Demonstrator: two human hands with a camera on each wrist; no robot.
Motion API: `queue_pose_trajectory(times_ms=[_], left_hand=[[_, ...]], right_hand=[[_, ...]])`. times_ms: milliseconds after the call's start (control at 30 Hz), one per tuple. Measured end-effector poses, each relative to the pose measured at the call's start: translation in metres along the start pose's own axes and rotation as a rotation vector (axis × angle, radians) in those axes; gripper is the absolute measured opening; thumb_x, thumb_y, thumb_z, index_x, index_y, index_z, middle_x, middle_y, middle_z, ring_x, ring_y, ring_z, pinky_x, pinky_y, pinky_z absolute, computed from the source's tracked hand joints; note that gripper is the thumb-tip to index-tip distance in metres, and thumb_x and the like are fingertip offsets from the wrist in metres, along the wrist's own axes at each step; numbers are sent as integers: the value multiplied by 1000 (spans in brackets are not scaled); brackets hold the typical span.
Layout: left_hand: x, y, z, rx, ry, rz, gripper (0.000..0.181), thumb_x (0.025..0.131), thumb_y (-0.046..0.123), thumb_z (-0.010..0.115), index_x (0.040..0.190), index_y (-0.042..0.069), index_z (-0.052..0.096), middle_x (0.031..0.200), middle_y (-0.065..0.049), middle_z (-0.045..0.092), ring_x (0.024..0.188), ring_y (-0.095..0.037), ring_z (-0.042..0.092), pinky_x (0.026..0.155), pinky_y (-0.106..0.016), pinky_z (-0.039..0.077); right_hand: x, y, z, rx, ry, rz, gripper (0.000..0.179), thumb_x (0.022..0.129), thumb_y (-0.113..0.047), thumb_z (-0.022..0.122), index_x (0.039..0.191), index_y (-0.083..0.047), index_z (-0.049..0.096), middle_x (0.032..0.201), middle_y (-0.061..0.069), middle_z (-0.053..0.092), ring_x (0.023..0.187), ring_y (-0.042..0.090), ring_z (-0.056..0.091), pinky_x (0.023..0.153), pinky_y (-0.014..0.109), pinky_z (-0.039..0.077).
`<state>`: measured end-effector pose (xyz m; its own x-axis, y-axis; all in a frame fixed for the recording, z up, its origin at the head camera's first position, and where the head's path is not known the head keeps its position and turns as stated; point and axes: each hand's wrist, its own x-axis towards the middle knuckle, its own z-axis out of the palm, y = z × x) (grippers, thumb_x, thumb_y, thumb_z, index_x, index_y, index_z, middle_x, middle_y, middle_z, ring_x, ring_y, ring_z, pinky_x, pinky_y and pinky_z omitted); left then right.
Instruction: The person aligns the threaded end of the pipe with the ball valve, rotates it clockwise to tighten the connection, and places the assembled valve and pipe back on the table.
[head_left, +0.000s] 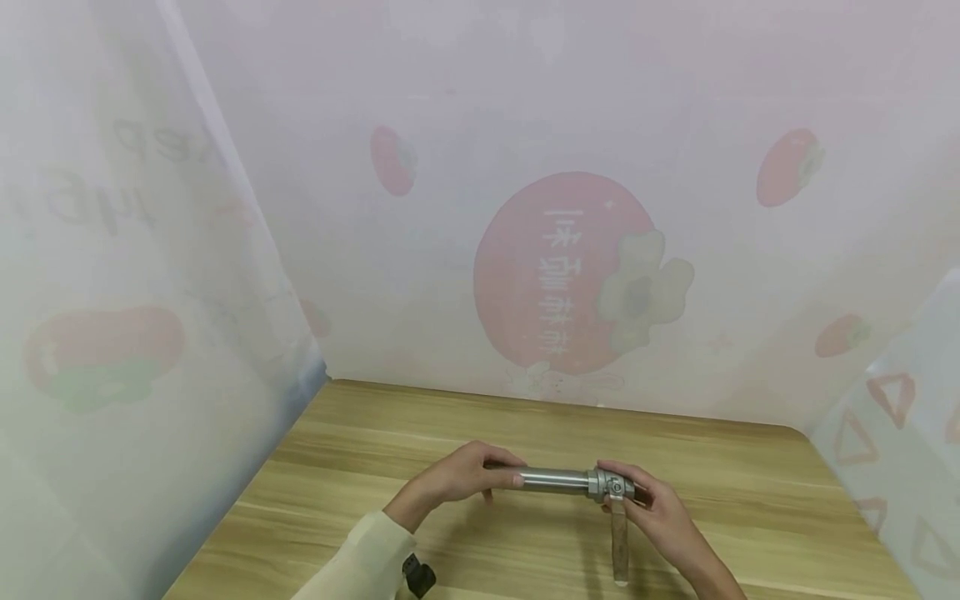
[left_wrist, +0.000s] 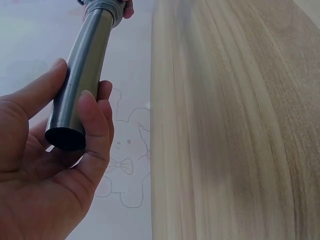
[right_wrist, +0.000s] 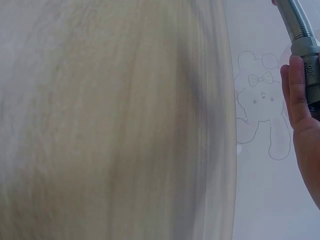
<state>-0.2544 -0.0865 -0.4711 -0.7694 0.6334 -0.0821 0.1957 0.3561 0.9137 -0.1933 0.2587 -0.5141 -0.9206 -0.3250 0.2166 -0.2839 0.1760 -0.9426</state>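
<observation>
A smooth metal pipe (head_left: 557,480) joins a ball valve (head_left: 617,486) at its right end, held nearly level above the table. The pipe's free end is held by my left hand (head_left: 471,477); in the left wrist view its thumb and fingers (left_wrist: 95,122) curl round the pipe (left_wrist: 82,75), whose dark open end faces the palm. My right hand (head_left: 663,512) grips the valve body at the right. From the valve a long lever handle (head_left: 619,542) points down toward the person. In the right wrist view, fingers lie along the valve body (right_wrist: 312,75), and threads show on the pipe (right_wrist: 295,20).
The wood-grain table (head_left: 525,550) lies below both hands. A pale curtain (head_left: 450,275) with printed red fruit hangs behind it, with more printed sheeting at both sides. A small black device (head_left: 418,575) sits by the left sleeve.
</observation>
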Motion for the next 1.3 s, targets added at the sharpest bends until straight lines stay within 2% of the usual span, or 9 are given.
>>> queue_pose_trajectory(times_ms=[133,267,400,500,633,767,933,1167,1300], left_hand=[[2,0,1,31,8,13,31,106,27,75,133,12,77,112,-5,77,94,-16,65,74,-40,64],[4,0,2,66,18,23,28,104,28,77,131,18,77,111,-6,76,90,-14,64,80,-49,64],[4,0,2,79,18,30,27,104,28,77,131,21,77,109,-2,76,90,-14,66,83,-54,64],[4,0,2,87,19,42,27,104,28,77,130,21,77,106,0,75,89,-14,65,80,-47,64],[3,0,2,84,17,54,26,104,28,77,129,22,77,99,-5,72,84,-17,64,67,-32,60],[2,3,3,69,17,45,25,104,28,77,129,23,77,96,-8,70,82,-22,63,60,-32,58],[1,8,4,48,18,21,26,106,26,75,130,19,76,99,-5,70,86,-21,62,65,-38,63],[-5,14,2,-2,-20,-9,31,114,27,61,140,13,71,114,-11,72,101,-23,68,75,-42,67],[-6,13,-1,-26,-43,-9,31,114,26,61,140,11,71,115,-14,73,99,-23,66,78,-43,67]], right_hand=[[-1,-1,-1,-2,1,5,48,109,-5,64,155,6,53,148,39,53,109,12,76,95,27,64],[-2,-1,-3,-17,10,15,49,109,-7,66,155,5,54,148,39,54,107,15,77,94,26,63],[-3,-1,-3,-20,12,17,49,109,-9,66,155,4,54,148,39,54,108,14,77,93,26,63],[-3,-1,-3,-12,12,12,49,109,-8,65,155,4,54,148,39,53,108,14,77,94,26,63],[-3,-2,-2,-1,16,9,49,109,-8,66,155,5,54,148,40,53,108,14,77,94,26,64],[-3,-3,-2,1,20,7,50,109,-7,66,155,8,52,148,40,53,109,12,76,95,27,64],[-3,-2,-1,5,18,5,50,109,-7,65,155,9,52,149,41,51,110,9,75,95,29,65],[-1,0,1,14,25,-10,50,108,-6,67,153,10,52,147,42,53,108,10,76,93,30,65],[-1,0,2,13,10,-20,49,109,-6,65,154,10,52,147,43,52,108,9,76,94,30,65]])
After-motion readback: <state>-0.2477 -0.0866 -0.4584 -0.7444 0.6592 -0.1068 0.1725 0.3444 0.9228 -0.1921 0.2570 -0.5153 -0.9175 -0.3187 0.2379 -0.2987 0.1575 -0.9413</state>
